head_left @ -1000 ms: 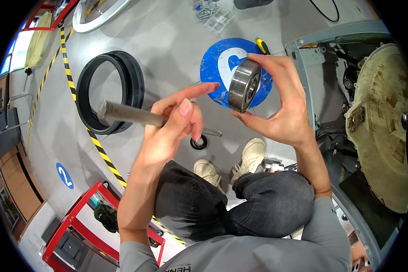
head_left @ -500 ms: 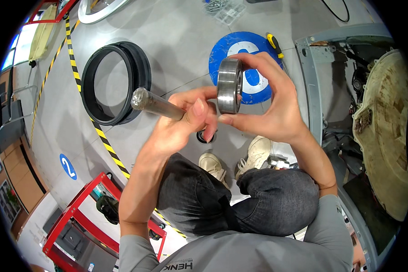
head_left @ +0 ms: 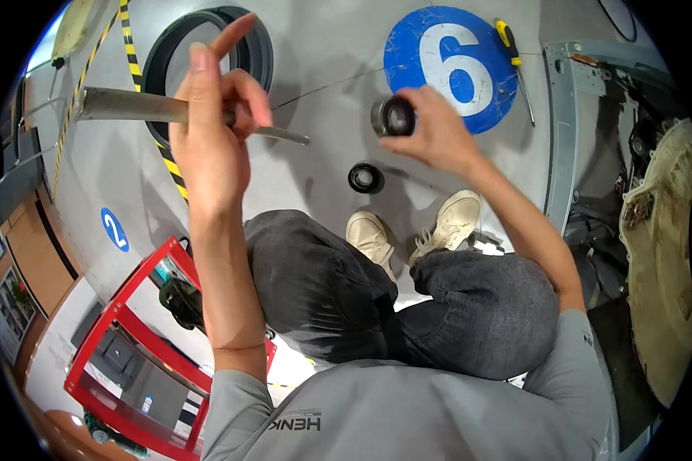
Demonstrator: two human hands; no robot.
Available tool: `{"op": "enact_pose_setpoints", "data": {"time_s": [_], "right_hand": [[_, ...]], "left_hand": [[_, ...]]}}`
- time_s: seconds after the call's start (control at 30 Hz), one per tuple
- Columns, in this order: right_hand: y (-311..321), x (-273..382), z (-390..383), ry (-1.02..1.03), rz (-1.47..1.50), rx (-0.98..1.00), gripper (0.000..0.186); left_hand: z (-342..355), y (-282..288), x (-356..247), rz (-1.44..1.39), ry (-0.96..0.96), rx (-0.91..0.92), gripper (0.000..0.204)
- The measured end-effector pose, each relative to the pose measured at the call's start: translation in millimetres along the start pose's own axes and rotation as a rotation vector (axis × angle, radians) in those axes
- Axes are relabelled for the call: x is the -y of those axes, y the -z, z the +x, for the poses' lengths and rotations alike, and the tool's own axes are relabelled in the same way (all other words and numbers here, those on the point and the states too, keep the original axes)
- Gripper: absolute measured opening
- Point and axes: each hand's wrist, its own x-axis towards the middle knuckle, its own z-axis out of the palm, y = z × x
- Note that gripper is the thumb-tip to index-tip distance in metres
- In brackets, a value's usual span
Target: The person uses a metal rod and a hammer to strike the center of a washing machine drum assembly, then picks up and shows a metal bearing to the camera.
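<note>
My left hand (head_left: pixel 211 142) is raised at the left, gripping a grey metal rod (head_left: pixel 134 106) against the palm with the index finger lifted off it. The rod lies nearly level; its thick end points left and its thin end comes out right of the fingers. My right hand (head_left: pixel 442 134) pinches a steel ball bearing (head_left: pixel 378 119) between thumb and fingers above the floor, its dark face turned rightward and slightly blurred. Below the bearing, a small black ring-shaped part (head_left: pixel 366 178) lies on the floor in front of my shoes.
A large black rubber ring (head_left: pixel 257 46) lies behind my left hand. Beside the blue round floor marker (head_left: pixel 407 46) is a yellow-handled screwdriver (head_left: pixel 507 38). A grey metal cabinet frame (head_left: pixel 557 138) with a stained drum (head_left: pixel 661 253) stands at right; a red-framed cart (head_left: pixel 123 307) at lower left.
My hands have moved apart: the left has gone left and up with the rod, now turned level. The bearing has turned in my right hand and is clear of the left fingers. The view has shifted.
</note>
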Motion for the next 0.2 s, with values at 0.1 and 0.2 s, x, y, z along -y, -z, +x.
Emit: {"op": "enact_pose_setpoints", "data": {"time_s": [0.1, 0.2], "right_hand": [[-62.7, -18.0, -22.7, 0.095, -0.225, 0.095, 0.057], [-104.0, -21.8, -39.2, 0.058, -0.333, 0.295, 0.056]], "left_hand": [[-6.6, 10.9, 8.7, 0.029, 0.001, -0.113, 0.063], [-17.4, 22.3, 10.0, 0.056, 0.01, -0.13, 0.061]]}}
